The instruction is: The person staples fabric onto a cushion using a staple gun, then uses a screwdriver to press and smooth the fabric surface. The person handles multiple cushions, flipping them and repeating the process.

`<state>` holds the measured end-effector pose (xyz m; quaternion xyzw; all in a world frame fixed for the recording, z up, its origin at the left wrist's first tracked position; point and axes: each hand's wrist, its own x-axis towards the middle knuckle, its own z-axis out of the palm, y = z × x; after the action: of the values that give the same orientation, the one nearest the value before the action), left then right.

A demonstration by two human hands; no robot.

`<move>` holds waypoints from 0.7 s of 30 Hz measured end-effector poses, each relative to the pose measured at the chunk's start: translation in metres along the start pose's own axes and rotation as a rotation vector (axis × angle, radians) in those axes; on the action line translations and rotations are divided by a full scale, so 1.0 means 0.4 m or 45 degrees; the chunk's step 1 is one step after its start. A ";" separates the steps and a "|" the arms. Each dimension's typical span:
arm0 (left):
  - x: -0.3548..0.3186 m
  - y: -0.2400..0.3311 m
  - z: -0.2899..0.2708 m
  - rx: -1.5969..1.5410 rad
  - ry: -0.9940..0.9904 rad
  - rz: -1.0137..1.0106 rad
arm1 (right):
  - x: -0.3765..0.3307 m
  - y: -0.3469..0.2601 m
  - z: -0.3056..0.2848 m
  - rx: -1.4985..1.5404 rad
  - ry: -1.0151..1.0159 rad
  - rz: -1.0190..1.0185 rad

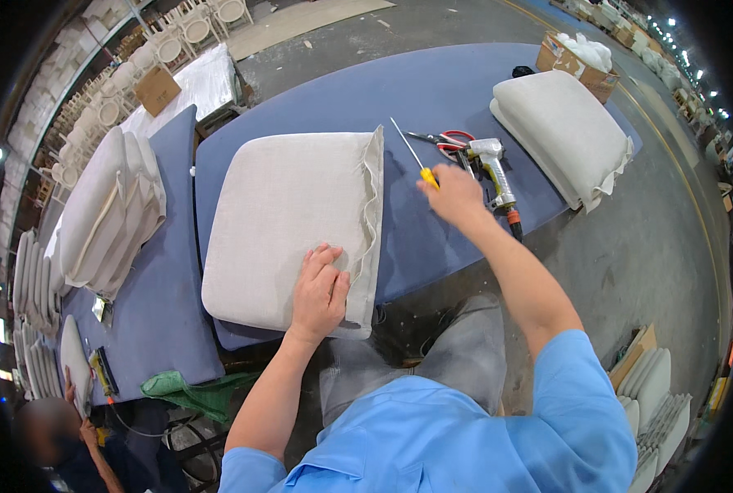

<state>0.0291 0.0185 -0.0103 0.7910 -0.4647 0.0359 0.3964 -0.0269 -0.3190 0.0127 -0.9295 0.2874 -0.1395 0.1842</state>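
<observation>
Grey concrete floor (pixel 646 246). Long table, blue padded top (pixel 399 90). White chairs stacked (pixel 177 29) far left. Ceiling lamps (pixel 695 78) in a row, upper right. Cardboard box (pixel 157 89) beyond.

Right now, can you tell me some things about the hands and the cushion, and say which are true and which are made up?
1. The left hand lies flat on the cushion. True.
2. The right hand holds the scissors. False: it grips a screwdriver with a yellow handle; the scissors lie on the table.
3. The cushion is bright red. False: it is off-white.
4. A staple gun lies beside the right hand. True.
5. The table has a blue cover. True.
6. The box at the far right corner sits on the cushion. False: it stands at the table's edge, behind another stack of cushions.
</observation>
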 end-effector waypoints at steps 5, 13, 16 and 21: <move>-0.016 -0.008 -0.002 0.027 0.066 -0.032 | 0.065 0.189 -0.053 -0.136 0.435 0.169; -0.010 -0.009 -0.002 0.060 0.002 -0.006 | 0.138 0.304 -0.054 -0.056 -0.087 0.452; 0.003 -0.001 -0.004 0.021 -0.072 -0.017 | 0.141 0.318 -0.088 0.234 -0.128 0.607; 0.009 0.015 -0.026 0.080 -0.245 -0.053 | 0.005 0.260 -0.135 1.093 0.216 0.384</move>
<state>0.0299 0.0213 0.0019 0.8123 -0.4829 -0.0339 0.3255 -0.0953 -0.4140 0.0171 -0.7021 0.3498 -0.2931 0.5466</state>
